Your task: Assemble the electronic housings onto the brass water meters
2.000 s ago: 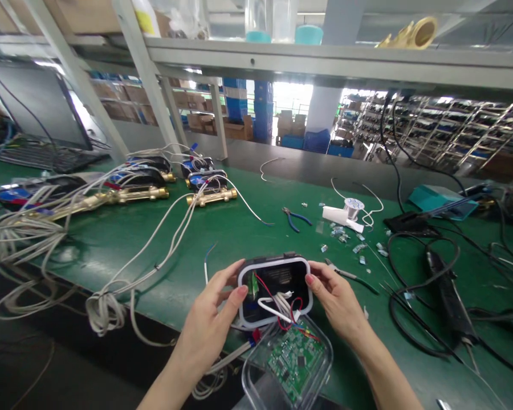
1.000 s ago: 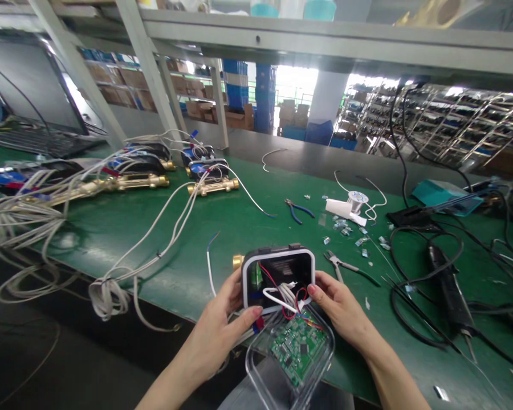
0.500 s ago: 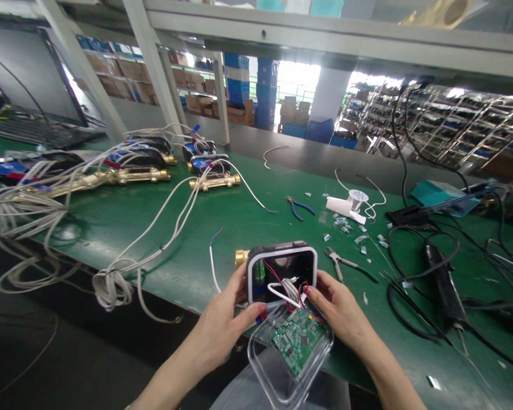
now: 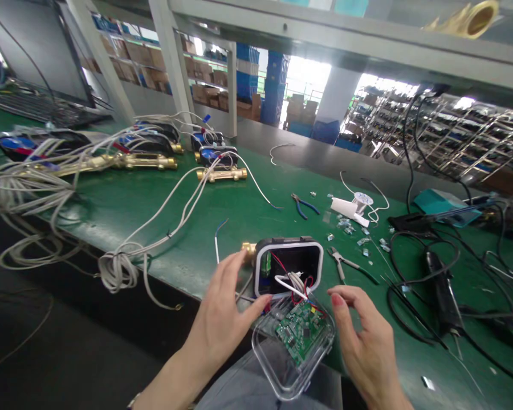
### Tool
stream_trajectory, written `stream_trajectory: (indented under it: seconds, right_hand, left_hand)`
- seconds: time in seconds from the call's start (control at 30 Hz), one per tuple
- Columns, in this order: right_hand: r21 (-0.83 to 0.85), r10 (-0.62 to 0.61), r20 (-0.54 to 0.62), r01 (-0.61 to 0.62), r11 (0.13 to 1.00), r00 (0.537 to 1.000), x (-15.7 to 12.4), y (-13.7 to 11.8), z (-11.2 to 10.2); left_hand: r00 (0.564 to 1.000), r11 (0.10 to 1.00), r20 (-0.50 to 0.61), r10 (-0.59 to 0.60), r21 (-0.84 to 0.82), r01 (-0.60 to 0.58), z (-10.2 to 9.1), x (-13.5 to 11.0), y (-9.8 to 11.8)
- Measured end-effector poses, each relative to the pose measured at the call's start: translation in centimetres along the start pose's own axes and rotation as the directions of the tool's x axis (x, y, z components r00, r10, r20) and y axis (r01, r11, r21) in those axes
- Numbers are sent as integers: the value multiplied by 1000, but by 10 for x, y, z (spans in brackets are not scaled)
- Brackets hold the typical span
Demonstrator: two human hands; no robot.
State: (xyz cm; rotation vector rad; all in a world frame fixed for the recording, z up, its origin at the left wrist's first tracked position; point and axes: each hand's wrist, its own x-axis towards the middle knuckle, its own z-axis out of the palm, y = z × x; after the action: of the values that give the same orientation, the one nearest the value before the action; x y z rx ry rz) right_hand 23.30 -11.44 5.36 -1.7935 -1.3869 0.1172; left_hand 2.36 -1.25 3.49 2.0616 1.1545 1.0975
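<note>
A black meter housing (image 4: 289, 242) with a pale gasket rim stands at the bench's front edge, its open side facing me. Red and white wires run from inside it to a green circuit board (image 4: 303, 333) in a clear plastic cover (image 4: 277, 393), which hangs tilted over my lap. My left hand (image 4: 222, 302) is open at the housing's left side, fingertips by the brass fitting (image 4: 248, 248) and thumb near the lower corner; whether it touches is unclear. To the right, my right hand (image 4: 365, 336) is off the housing, fingers loosely bent, with nothing visible in it.
Cutting pliers (image 4: 342, 265) and blue-handled cutters (image 4: 303, 206) lie beyond the housing, near scattered small clips and a white spool (image 4: 362, 200). A black corded tool (image 4: 442, 293) is at right. Brass meters (image 4: 222, 174) with coiled grey cables (image 4: 119, 270) lie at left.
My right hand has let go of the housing's right side and drawn away to the right. My left fingers have loosened and straightened beside the housing. The view has shifted slightly.
</note>
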Motion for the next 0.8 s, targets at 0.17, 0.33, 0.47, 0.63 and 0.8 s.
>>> stream_trajectory:
  seconds: [0.17, 0.33, 0.47, 0.63, 0.8]
  right_hand:
    - [-41, -149, 112, 154, 987, 982, -7, -3, 4]
    - [-28, -349, 86, 353, 935, 933, -8, -16, 2]
    - [-23, -402, 78, 405, 914, 912, -10, -27, -7]
    - [-85, -382, 53, 386, 919, 923, -8, -25, -6]
    - [-230, -300, 32, 299, 926, 954, 11, -33, 16]
  left_hand:
    - [892, 876, -110, 439, 273, -397, -8, -1, 18]
    - [835, 805, -3, 550, 266, -530, 2, 4, 22]
    - [804, 800, -38, 594, 135, -585, 6, 4, 15]
    - [865, 870, -127, 484, -38, -492, 1, -3, 10]
    - [796, 799, -72, 601, 48, -599, 3, -7, 5]
